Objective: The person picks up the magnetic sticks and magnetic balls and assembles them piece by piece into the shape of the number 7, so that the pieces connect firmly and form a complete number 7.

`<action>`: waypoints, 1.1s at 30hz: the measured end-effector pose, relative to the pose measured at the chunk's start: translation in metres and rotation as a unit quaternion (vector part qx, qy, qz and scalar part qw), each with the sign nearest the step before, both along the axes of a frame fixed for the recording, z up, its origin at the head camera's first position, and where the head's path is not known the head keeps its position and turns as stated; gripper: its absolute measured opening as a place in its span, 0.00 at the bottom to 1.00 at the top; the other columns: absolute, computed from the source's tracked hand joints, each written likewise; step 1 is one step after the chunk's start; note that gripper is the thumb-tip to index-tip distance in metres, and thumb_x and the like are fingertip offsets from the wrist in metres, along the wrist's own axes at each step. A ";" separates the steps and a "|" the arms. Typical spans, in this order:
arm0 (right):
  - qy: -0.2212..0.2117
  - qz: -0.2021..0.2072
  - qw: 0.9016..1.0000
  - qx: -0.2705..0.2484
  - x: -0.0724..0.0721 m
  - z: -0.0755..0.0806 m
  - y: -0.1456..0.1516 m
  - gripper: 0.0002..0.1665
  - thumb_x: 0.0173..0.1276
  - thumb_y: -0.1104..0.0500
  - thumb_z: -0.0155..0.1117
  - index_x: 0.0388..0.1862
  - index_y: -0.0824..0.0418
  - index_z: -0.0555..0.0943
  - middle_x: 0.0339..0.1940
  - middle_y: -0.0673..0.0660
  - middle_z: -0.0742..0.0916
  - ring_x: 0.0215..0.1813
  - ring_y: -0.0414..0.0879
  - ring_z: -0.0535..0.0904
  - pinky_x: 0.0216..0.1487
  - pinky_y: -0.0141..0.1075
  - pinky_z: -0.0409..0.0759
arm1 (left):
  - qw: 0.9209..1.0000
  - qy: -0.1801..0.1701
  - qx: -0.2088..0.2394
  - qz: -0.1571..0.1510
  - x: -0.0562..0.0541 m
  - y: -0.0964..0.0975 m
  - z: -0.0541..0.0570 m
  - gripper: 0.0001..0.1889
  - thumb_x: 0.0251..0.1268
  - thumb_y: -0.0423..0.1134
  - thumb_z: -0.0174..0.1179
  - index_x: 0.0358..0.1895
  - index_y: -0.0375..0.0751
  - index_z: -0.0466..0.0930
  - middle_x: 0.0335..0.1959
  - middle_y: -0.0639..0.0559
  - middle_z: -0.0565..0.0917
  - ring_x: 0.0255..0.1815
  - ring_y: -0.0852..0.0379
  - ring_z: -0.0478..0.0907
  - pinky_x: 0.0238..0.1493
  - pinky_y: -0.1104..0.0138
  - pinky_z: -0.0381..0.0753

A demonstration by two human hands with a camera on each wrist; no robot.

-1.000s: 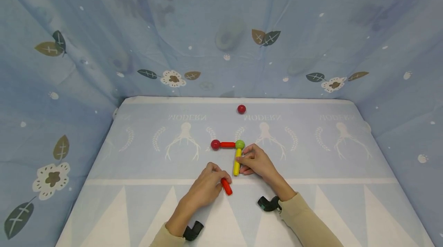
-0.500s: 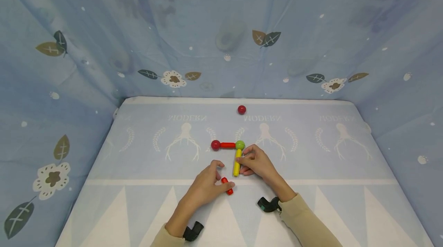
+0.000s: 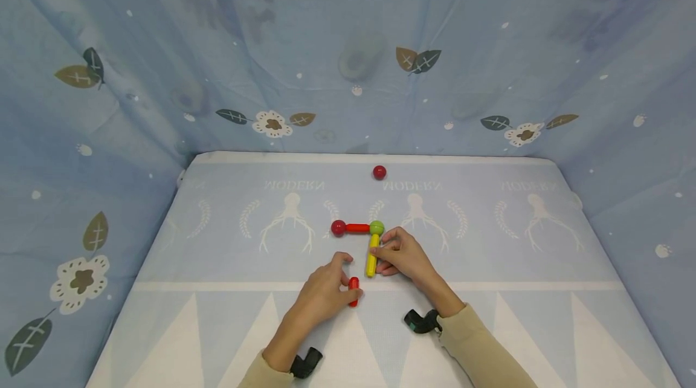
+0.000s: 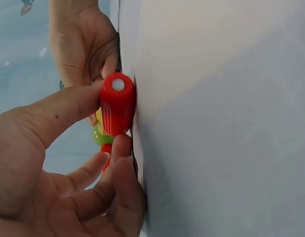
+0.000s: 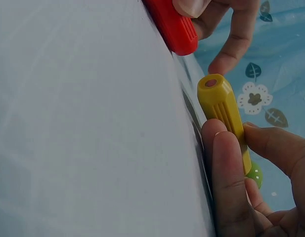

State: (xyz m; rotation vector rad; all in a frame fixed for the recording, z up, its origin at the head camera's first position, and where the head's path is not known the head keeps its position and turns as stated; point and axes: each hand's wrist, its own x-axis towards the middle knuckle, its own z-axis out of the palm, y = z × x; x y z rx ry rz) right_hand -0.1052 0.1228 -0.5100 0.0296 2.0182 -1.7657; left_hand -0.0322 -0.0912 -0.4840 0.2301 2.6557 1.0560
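My right hand (image 3: pixel 405 258) pinches a yellow grooved rod (image 5: pixel 224 101) between thumb and fingers. The rod's far end meets a green ball (image 3: pixel 377 227); from that ball a red rod (image 3: pixel 357 228) runs left to a dark red ball (image 3: pixel 339 228). Nearer to me, my left hand (image 3: pixel 325 291) pinches a second, short red rod (image 4: pixel 117 106), its thumb on one side and fingertips on the other. This rod is separate from the joined pieces, just below the yellow rod's near end. A pale dot marks its end face in the left wrist view.
Another dark red ball (image 3: pixel 379 172) lies alone near the back edge of the patterned table (image 3: pixel 228 267). Blue printed cloth (image 3: pixel 326 43) hangs behind the table and along both sides. Black wrist devices (image 3: pixel 421 321) sit by both sleeves.
My left hand's fingers have spread from over the short red rod to either side of it. The rod has turned to point more straight away from me. My right hand stays put.
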 end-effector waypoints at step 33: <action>0.002 0.002 1.000 -0.003 0.000 0.001 0.000 0.26 0.64 0.57 0.74 0.50 0.66 0.69 0.29 0.62 0.85 0.24 0.51 0.85 0.26 0.40 0.84 | 0.987 -0.045 0.154 0.020 0.000 0.009 -0.005 0.28 0.62 0.38 0.67 0.63 0.39 0.67 0.33 0.58 0.83 0.32 0.61 0.80 0.34 0.63 0.79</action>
